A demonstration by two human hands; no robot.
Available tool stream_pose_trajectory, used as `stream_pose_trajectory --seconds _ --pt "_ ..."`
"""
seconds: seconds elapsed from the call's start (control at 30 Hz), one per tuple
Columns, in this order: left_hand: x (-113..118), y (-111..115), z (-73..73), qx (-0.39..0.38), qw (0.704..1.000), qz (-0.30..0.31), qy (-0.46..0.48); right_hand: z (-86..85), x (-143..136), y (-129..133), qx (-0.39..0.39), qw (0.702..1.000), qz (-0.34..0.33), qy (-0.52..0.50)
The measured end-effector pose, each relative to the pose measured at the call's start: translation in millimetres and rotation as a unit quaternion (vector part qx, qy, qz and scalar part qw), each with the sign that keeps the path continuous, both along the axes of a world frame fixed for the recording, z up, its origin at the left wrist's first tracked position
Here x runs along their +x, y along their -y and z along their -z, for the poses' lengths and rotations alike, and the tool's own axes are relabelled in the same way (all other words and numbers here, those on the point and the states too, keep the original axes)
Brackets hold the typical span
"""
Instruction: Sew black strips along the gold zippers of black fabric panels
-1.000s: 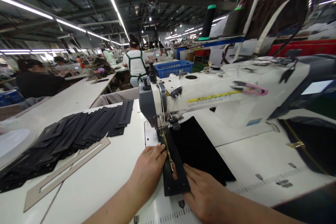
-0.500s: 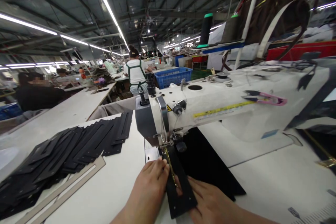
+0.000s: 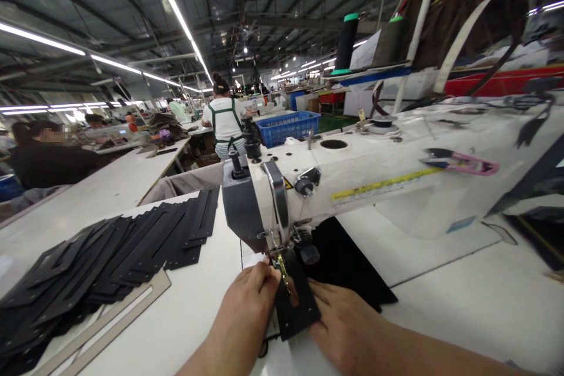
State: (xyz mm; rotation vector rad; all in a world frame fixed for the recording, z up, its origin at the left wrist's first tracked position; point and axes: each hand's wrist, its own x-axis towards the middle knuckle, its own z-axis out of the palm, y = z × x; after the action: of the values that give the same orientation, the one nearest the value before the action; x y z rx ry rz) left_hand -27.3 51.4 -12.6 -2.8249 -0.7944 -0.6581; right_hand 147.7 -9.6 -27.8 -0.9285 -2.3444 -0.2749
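Note:
A black slotted panel (image 3: 302,316) lies under the needle area of a white sewing machine (image 3: 370,164). Gold zipper teeth (image 3: 285,277) show along its slot. My left hand (image 3: 249,305) has its fingers bunched together on the panel's left edge, close to the needle. On the opposite edge, my right hand (image 3: 348,320) grips the panel with fingers close together; some fingertips are hidden. A larger black fabric piece (image 3: 348,258) extends to the right beneath the machine arm.
Many black slotted pieces (image 3: 132,247) are spread in an overlapping pile at left, beside a beige slotted template (image 3: 114,320). Pink-handled thread snips (image 3: 467,163) rest on the machine arm. Beyond are a blue crate (image 3: 286,128) and a person in a green-strapped apron (image 3: 225,114).
The panel has moved away from me, further under the machine, and less of it shows in front. My right hand has moved forward with it; the left stays near the needle. The view has shifted slightly.

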Motion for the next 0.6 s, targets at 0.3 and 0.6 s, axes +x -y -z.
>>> stream_pose_trajectory --seconds 0.3,0.6 --pt "-4 18 -9.2 -0.077 0.997 -0.022 -0.005 -20.8 3 0 -0.148 0.987 0.019 -0.064" --pt "-1 22 -5.3 -0.050 0.998 -0.029 0.003 -36.1 -4 -18 -0.232 0.961 0.147 -0.019"
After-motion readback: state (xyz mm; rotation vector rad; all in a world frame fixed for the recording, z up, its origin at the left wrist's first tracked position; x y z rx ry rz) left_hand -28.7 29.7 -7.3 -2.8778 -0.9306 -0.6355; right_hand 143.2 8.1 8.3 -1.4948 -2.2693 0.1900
